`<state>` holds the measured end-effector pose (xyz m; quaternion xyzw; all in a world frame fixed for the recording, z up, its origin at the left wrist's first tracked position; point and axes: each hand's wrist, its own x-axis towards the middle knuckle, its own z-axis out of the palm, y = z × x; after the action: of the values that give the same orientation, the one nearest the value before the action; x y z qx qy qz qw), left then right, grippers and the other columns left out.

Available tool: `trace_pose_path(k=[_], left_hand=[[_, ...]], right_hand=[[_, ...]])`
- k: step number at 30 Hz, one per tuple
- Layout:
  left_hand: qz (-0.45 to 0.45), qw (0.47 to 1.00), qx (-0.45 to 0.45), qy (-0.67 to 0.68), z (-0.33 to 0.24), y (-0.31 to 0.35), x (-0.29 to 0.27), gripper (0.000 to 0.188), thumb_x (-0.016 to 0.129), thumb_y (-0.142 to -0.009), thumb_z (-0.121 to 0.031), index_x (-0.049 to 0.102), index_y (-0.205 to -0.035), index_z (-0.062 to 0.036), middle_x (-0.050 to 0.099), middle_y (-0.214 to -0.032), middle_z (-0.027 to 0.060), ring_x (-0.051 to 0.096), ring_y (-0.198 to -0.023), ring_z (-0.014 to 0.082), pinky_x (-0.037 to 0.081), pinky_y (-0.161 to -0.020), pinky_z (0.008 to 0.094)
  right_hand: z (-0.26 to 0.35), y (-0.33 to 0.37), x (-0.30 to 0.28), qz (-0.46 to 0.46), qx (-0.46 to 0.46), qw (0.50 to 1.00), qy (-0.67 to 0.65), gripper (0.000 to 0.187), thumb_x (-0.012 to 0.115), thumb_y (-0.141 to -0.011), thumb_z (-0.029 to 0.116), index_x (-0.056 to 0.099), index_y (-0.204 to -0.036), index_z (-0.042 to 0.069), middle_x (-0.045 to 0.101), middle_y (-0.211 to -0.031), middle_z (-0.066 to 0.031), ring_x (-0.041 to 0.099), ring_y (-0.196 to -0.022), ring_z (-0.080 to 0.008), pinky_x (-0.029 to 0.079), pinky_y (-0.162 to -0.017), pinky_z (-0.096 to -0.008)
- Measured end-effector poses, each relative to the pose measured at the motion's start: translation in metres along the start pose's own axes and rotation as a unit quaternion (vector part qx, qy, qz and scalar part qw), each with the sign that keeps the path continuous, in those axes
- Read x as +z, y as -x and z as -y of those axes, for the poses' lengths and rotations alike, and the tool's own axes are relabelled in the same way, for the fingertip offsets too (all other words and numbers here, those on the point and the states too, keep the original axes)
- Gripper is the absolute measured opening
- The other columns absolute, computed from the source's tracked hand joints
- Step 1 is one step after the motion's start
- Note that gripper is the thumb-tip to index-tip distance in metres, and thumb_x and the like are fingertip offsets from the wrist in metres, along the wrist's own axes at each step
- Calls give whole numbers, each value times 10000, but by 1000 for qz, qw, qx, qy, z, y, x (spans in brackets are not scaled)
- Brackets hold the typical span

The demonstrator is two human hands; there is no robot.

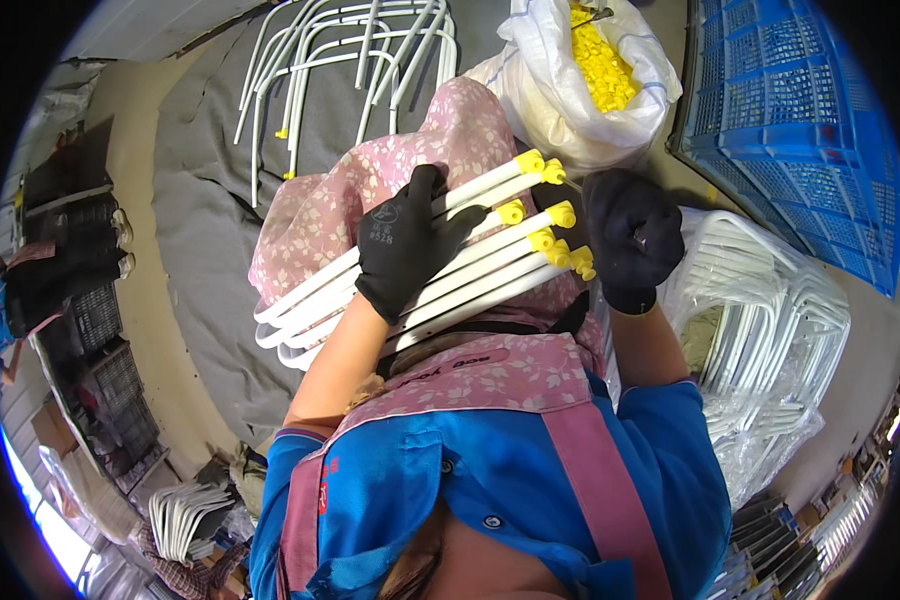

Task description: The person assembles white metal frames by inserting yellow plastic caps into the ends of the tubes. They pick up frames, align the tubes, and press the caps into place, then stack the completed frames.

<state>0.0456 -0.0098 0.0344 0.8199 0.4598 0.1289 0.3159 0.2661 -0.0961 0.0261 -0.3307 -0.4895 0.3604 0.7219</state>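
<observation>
Crosswise, white tubes (492, 253) lie under the left hand (405, 247), seemingly gripped.

There are two gloved hands, one left hand (407, 240) and one right hand (632, 230). At least seven yellow caps (562, 214) tip the white tubes (515, 240) across the lap; overlap hides the tube count. Two more caps show on white frames (256, 150) upon one grey sheet (195, 170). One white sack (545, 110) holds uncountable yellow pieces (600, 65). Two shirt buttons (491, 522) show.
</observation>
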Motion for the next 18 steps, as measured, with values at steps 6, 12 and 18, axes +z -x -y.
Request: trace_pose_path(k=[6,12,18], left_hand=[[-29,999,41,-22,6,6,7,527,780,-824,-410,552,-1151,-65,704,-878,150,706,-796,341,547,-652,409],[-70,993,78,-53,11,6,13,468,714,-862,-458,540,-1106,-97,709,-802,95,699,-703,307,529,-587,409],[-116,984,123,-62,15,11,16,408,709,-865,-438,565,-1052,-105,693,-797,86,684,-674,300,520,-575,412]], right_hand=[[62,-9,4,84,-8,926,368,65,582,-908,53,571,-862,8,584,-816,-135,570,-740,-244,464,-675,-338],[136,-17,13,212,42,962,167,275,539,-919,241,537,-709,63,575,-732,-106,519,-642,-226,401,-611,-349],[90,0,36,142,126,981,-45,456,493,-936,357,478,-556,104,519,-588,-75,447,-535,-214,344,-565,-363]])
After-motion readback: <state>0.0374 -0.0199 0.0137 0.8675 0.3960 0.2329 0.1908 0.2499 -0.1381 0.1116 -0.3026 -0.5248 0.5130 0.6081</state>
